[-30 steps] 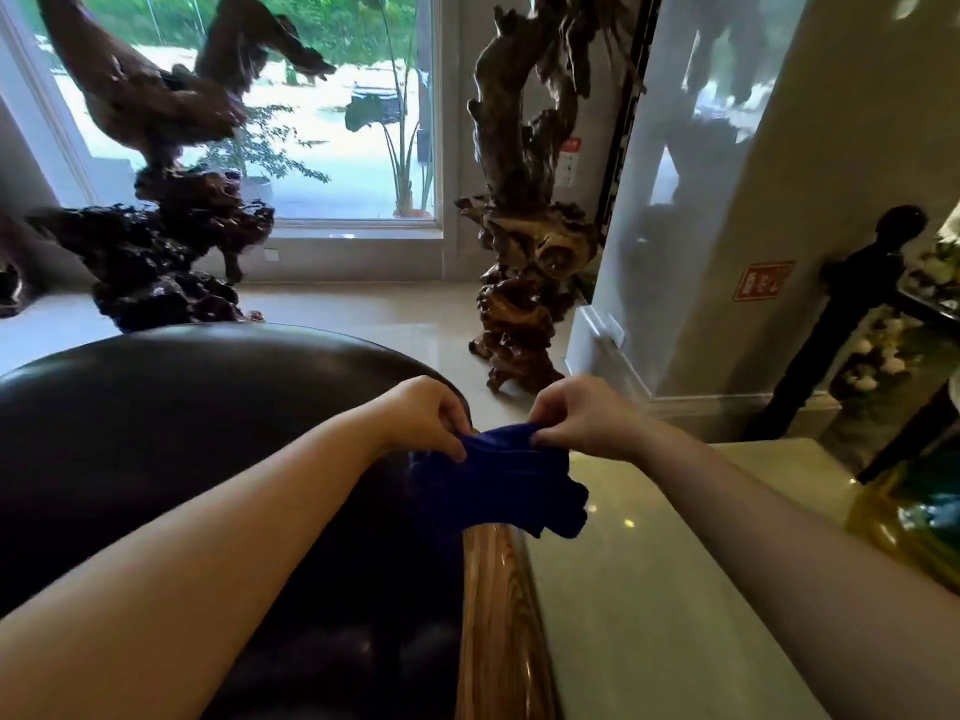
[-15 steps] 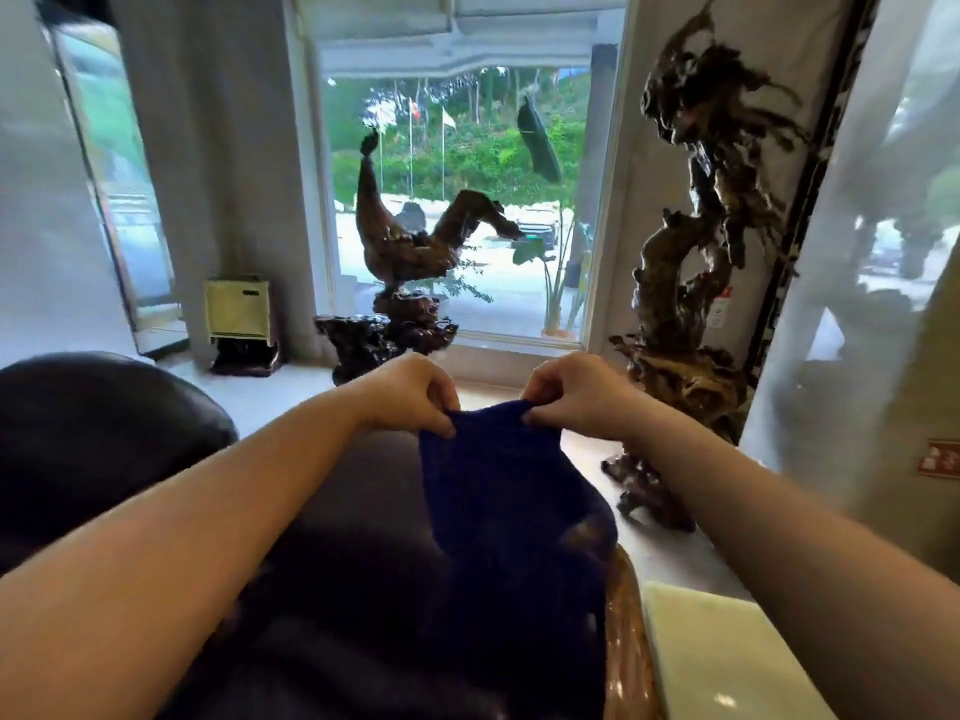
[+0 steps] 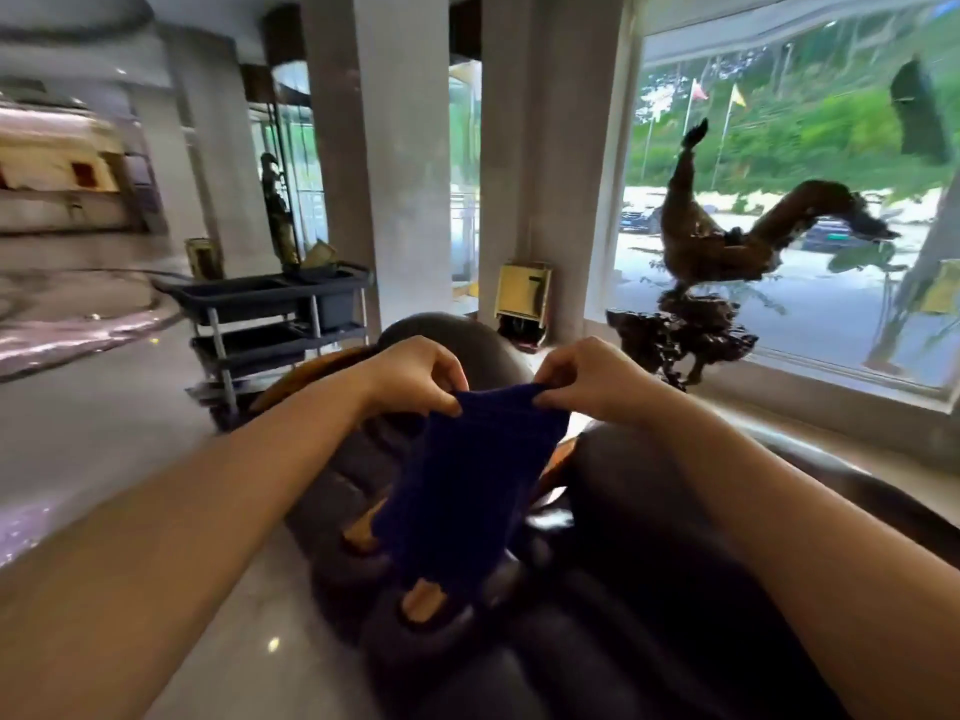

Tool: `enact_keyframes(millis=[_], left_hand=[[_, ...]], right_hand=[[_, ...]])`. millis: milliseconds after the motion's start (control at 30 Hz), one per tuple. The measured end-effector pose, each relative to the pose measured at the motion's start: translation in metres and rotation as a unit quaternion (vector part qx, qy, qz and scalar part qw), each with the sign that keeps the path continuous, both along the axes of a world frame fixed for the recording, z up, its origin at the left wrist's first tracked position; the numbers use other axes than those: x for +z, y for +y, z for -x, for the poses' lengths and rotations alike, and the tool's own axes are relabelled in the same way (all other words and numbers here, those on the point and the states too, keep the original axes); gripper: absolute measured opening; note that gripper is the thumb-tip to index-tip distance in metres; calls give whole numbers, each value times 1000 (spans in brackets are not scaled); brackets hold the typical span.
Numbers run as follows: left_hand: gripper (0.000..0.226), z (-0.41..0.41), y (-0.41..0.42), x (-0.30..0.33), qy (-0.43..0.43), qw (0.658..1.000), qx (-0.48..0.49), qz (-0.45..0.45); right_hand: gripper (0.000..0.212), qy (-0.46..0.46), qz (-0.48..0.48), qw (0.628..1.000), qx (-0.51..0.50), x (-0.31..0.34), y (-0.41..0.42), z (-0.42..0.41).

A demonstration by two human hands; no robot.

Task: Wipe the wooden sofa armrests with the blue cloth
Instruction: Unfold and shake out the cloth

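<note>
Above the dark sofa (image 3: 649, 511), left hand (image 3: 415, 374) and right hand (image 3: 587, 376) pinching the hanging blue cloth (image 3: 467, 491) by its top corners

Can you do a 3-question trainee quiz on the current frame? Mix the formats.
1. True or false: the blue cloth is pressed flat on a wooden armrest.
2. Multiple choice: how is the cloth held? A) left hand only B) right hand only C) both hands pinching its top edge D) lying loose on the sofa
3. Short answer: what stands on the floor to the left, beyond the sofa?

Key
1. False: it hangs in the air from the fingers, above the dark cushions.
2. C
3. A grey service cart with shelves.
</note>
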State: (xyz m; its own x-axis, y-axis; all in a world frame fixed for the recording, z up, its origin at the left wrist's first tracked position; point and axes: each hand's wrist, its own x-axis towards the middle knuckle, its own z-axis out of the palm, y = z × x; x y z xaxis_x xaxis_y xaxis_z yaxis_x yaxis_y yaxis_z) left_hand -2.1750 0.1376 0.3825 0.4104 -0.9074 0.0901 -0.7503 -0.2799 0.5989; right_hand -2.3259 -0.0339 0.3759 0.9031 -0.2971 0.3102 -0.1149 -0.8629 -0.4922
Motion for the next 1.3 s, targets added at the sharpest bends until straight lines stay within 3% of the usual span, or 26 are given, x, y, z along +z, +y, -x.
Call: enact_keyframes(millis=[133, 333, 600, 867, 1067, 1300], left_hand=[[14, -71, 82, -2, -13, 996, 92, -16], [12, -148, 166, -11, 34, 985, 170, -19], [12, -276, 220, -25, 56, 963, 262, -2], [16, -418, 244, -30, 63, 936, 343, 46], [18, -530, 275, -41, 61, 913, 400, 47], [16, -684, 316, -38, 54, 925, 375, 29]], right_hand=[[24, 12, -13, 996, 83, -5, 65, -100], [7, 33, -9, 979, 203, -13, 124, -219], [8, 48, 22, 943, 328, -24, 160, -398], [17, 60, 16, 920, 388, -14, 178, -582], [13, 59, 8, 909, 412, -29, 213, -704], [17, 73, -10, 913, 402, -33, 254, -851]])
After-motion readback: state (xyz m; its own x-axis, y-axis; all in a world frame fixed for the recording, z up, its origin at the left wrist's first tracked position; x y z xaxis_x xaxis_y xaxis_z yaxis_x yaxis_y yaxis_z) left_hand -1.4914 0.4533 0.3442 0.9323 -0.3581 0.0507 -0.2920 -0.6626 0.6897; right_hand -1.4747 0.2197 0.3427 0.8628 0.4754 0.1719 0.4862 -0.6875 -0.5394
